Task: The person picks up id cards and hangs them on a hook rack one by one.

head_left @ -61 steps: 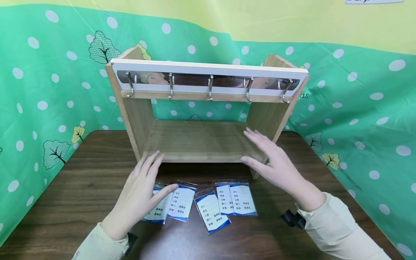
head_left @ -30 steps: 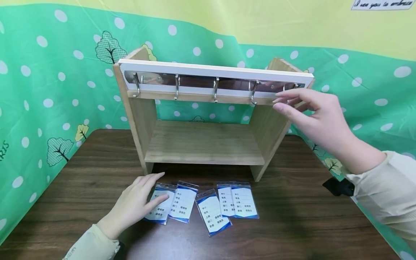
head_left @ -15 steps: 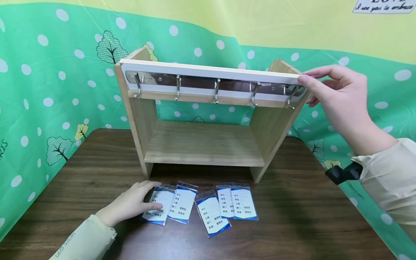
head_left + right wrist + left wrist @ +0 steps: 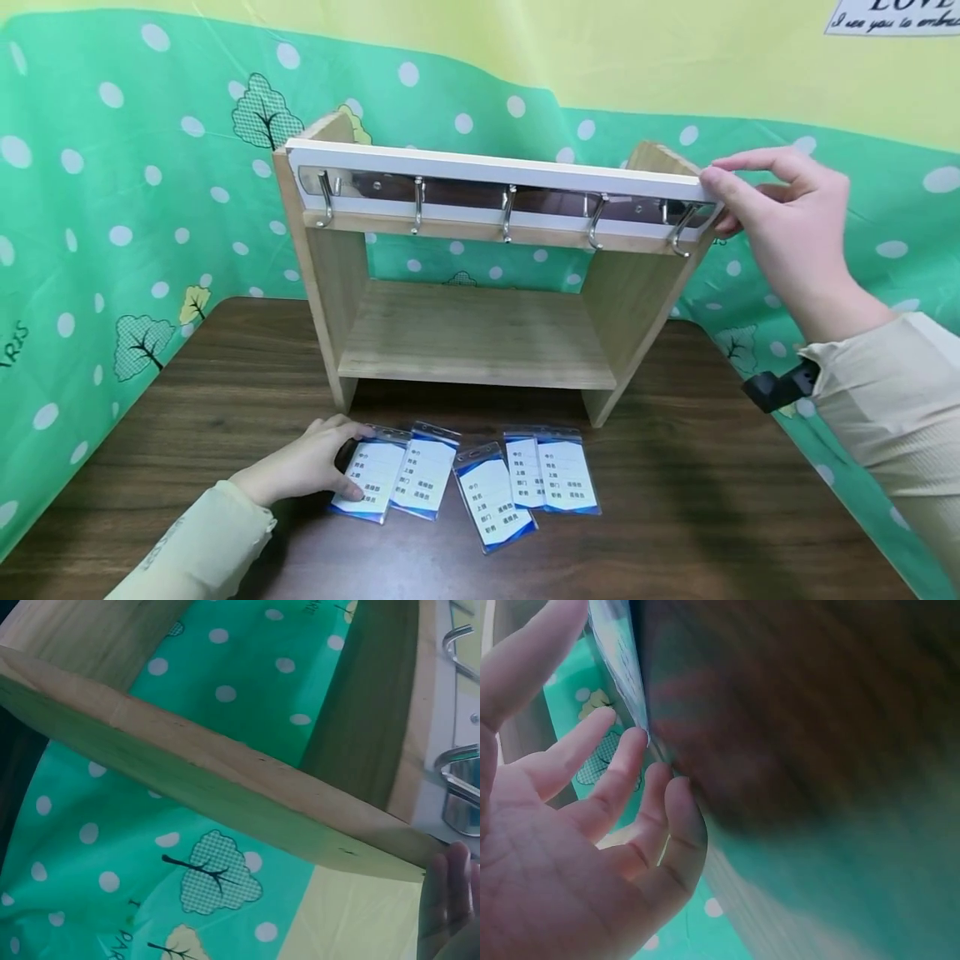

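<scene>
My left hand (image 4: 303, 462) rests at the leftmost ID badge (image 4: 377, 462) on the table, thumb on its face and index fingertip at its top edge. In the left wrist view, the left hand's (image 4: 592, 840) fingers are spread and bent beside a badge (image 4: 621, 664) seen edge-on. My right hand (image 4: 798, 221) holds the right end of the white hook rail (image 4: 517, 165) on a wooden shelf rack (image 4: 476, 333), thumb in front and the other fingers around the side. The right wrist view shows part of the right hand (image 4: 454, 896) by the side panel (image 4: 225, 769).
Several more ID badges lie in front of the rack, among them a tilted badge (image 4: 491, 500) in the middle and an overlapping pair with a badge (image 4: 567, 475) at the right. Bare metal hooks, such as the middle hook (image 4: 507, 214), line the rail. A green dotted cloth (image 4: 172, 200) hangs behind.
My right hand has gone from above the shelf up to the rail's right end and taken hold there. My left hand has lowered onto the leftmost badge, its thumb sliding down the face.
</scene>
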{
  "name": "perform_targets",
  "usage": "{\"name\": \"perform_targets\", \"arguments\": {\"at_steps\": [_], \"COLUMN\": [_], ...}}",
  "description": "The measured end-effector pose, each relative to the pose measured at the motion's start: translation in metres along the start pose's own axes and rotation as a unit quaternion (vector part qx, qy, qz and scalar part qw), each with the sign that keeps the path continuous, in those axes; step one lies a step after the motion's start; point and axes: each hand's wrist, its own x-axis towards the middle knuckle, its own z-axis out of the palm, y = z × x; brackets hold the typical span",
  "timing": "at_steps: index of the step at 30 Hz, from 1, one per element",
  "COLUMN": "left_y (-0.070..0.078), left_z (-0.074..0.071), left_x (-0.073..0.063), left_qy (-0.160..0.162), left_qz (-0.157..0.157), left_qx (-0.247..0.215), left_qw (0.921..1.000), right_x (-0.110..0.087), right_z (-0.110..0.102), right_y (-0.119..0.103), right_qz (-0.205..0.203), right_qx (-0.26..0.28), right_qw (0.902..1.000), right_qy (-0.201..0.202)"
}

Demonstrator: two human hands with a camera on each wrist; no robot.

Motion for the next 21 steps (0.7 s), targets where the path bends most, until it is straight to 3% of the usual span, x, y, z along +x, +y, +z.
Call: {"name": "perform_targets", "arguments": {"at_steps": [6,11,14,17,21], "left_y": [0.002,0.003,0.003,0.004,0.004], "left_z": [0.003,0.001,-0.001,-0.003,-0.003], "left_x": [0.0,0.003,0.006,0.008,0.011], "left_qy": [0.0,-0.003,-0.015,-0.025,-0.035], "left_qz": [0.001,0.008,-0.002,-0.018,-0.032], "left_qx": [0.016,0.017,0.011,0.01,0.003], "left_qw": [0.9999,0.9998,0.9998,0.9995,0.9989], "right_x": [-0.001,-0.004,-0.006,-0.006,-0.007], "right_z": [0.003,0.011,0.023,0.036,0.048], "right_y": [0.017,0.029,0.037,0.043,0.047], "right_qz": [-0.002,-0.042,-0.098,-0.145,-0.169], "right_qx": [0.049,0.025,0.022,0.052,0.079], "right_qw": [0.9986,0.9973,0.9906,0.9788,0.966], "right_qy": [0.017,0.054,0.093,0.135,0.179]}}
